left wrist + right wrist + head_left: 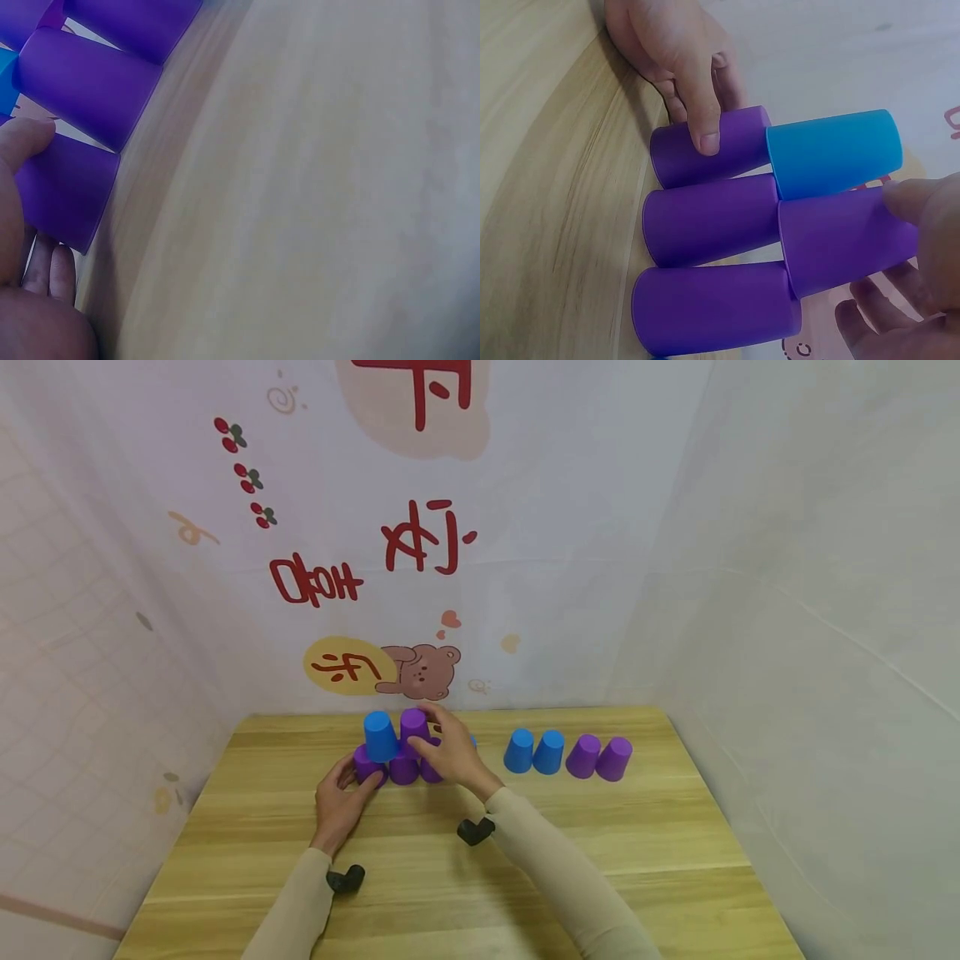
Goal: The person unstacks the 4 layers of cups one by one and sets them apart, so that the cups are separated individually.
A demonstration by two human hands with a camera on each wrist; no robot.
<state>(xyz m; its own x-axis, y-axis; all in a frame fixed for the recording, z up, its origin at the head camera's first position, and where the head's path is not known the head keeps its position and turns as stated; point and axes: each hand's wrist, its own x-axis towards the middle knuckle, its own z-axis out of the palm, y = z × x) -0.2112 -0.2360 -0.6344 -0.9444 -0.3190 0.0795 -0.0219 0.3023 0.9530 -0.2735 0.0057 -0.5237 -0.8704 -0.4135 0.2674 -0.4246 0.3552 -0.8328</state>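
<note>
Three upside-down purple cups stand side by side as a bottom row; the middle purple cup (pixel 712 223) and the inner purple cup (pixel 716 309) show plainly in the right wrist view. My left hand (pixel 340 804) holds the outermost left purple cup (pixel 69 187), thumb on one side and fingers on the other. On top sits a blue cup (pixel 381 737), bridging the left and middle cups. Beside it, my right hand (pixel 454 753) grips an upper purple cup (pixel 838 236) between thumb and fingers, its rim on the middle and inner cups.
Right of the stack stand two blue cups (pixel 519 752) and two purple cups (pixel 615 759), all upside down on the wooden table (pixel 420 893). Part of another blue cup (pixel 473 741) peeks out behind my right hand. A printed cloth (pixel 570 568) hangs behind the table.
</note>
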